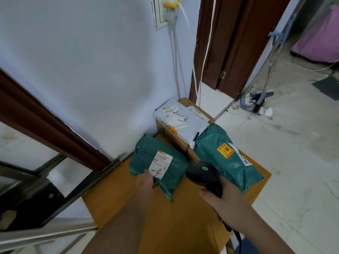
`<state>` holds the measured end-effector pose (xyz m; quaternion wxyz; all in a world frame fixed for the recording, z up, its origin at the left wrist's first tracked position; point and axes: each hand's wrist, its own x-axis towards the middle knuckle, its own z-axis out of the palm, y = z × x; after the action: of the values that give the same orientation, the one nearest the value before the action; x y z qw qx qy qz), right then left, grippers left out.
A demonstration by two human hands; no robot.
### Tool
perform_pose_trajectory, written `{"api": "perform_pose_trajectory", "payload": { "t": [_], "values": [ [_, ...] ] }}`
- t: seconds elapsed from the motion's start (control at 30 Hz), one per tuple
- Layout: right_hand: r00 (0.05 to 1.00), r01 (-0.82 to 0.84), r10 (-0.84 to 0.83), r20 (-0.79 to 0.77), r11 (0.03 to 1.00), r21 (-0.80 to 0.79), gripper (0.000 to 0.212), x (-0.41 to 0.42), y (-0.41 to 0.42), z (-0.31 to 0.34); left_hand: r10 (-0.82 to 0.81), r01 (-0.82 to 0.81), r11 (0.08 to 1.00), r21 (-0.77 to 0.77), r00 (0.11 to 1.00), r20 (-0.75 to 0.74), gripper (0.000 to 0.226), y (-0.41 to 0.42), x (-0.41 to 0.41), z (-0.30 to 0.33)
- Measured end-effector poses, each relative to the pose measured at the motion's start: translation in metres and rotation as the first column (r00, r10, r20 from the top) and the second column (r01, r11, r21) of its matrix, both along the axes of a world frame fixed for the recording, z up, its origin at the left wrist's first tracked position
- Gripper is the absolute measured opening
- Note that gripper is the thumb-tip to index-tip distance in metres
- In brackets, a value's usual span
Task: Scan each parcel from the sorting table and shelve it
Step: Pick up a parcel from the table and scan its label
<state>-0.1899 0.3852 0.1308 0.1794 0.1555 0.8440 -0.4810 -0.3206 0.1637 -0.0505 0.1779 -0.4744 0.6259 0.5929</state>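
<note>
The person stood over a wooden surface [128,202] pushed into the corner by the wall. The left hand [145,181] had its grip clamped on the near edge of a green parcel [161,167], which lay flat with its white label [161,164] facing up. The right hand [222,202] had its grip wrapped tight around a black scanner [203,174], a green light showing on its head, held just beside that parcel. A second green parcel [227,158] lay to the right, and a white parcel [181,120] rested on cardboard boxes [172,138] behind.
</note>
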Motion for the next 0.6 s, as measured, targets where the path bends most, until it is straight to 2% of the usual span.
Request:
{"api": "perform_pose_trajectory", "payload": {
  "t": [0.07, 0.17, 0.2, 0.27, 0.33, 0.37, 0.4, 0.5, 0.57, 0.6],
  "values": [
    [1.000, -0.018, 0.017, -0.013, 1.000, -0.018, 0.017, -0.002, -0.003, 0.002, 0.147, -0.150, 0.983, 0.108, 0.988, 0.038, 0.027, 0.008, 0.024, -0.005],
    [0.999, -0.041, 0.040, -0.029, 0.998, -0.041, 0.012, -0.004, -0.008, 0.006, 0.188, -0.208, 0.921, 0.330, 0.978, 0.094, 0.028, 0.021, 0.066, -0.018],
    [0.999, -0.045, 0.044, -0.032, 0.998, -0.048, 0.012, -0.003, -0.009, 0.008, 0.148, -0.180, 0.917, 0.356, 0.982, 0.114, 0.030, 0.023, 0.077, -0.017],
    [0.998, -0.054, 0.053, -0.032, 0.997, -0.062, 0.010, -0.002, -0.011, 0.010, 0.131, -0.174, 0.941, 0.291, 0.978, 0.163, 0.048, 0.025, 0.091, -0.019],
    [0.998, -0.054, 0.053, -0.030, 0.997, -0.055, 0.010, 0.001, -0.011, 0.012, 0.178, -0.195, 0.980, 0.043, 0.950, 0.255, 0.096, 0.016, 0.088, -0.021],
    [0.998, -0.050, 0.048, -0.028, 0.997, -0.054, 0.010, 0.003, -0.011, 0.012, 0.187, -0.175, 0.982, -0.069, 0.944, 0.271, 0.115, 0.007, 0.083, -0.023],
    [0.999, -0.040, 0.039, -0.020, 0.997, -0.063, 0.011, 0.006, -0.009, 0.013, 0.195, -0.160, 0.977, -0.142, 0.941, 0.275, 0.124, -0.001, 0.076, -0.019],
    [1.000, 0.006, -0.004, 0.020, 0.994, -0.105, 0.012, 0.013, -0.003, 0.016, 0.124, -0.079, 0.969, -0.233, 0.975, 0.185, 0.128, -0.030, 0.054, -0.031],
    [0.999, 0.024, -0.021, 0.027, 0.995, -0.100, 0.014, 0.019, 0.001, 0.015, -0.020, 0.028, 0.988, -0.150, 0.998, 0.056, 0.128, -0.041, 0.041, -0.030],
    [0.999, 0.034, -0.031, 0.031, 0.995, -0.092, 0.015, 0.021, 0.003, 0.014, -0.089, 0.087, 0.992, -0.089, 0.996, -0.018, 0.118, -0.045, 0.038, -0.028]
  ]
}}
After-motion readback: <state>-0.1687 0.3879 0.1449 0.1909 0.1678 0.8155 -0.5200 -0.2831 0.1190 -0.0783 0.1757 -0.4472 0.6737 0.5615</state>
